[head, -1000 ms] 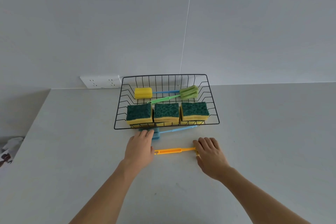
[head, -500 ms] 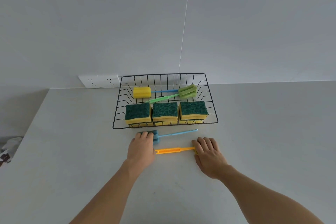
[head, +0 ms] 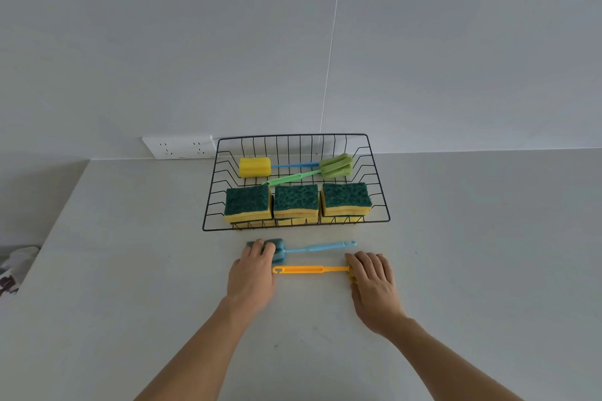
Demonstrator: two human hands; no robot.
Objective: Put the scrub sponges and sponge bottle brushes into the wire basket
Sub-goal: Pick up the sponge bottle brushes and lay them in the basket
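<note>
Left hand: the left hand lies palm down on the counter, its fingers draped over the blue sponge head; whether they are closed round it cannot be told.
Right hand: the right hand lies palm down over the far end of the orange brush; the fingers are spread and loosely curved, and whether they grip the covered head cannot be told.
Orange brush: the orange bottle brush lies flat between the two hands, its handle loop just beside the left hand and its head hidden under the right hand.
Blue brush: the blue bottle brush lies on the counter just beyond the orange one, slightly slanted, its sponge head under the left fingers and its handle tip near the right fingertips; it is outside the basket, near its front rim.
Wire basket: the black wire basket stands beyond both brushes, against the wall.
Scrub sponges: three stacks of scrub sponges, green side up, sit side by side in the front of the basket.
Brushes in basket: a green bottle brush and a yellow-headed bottle brush lie behind the sponges, their handles crossing.
Socket: a white wall socket sits left of the basket's back corner.
</note>
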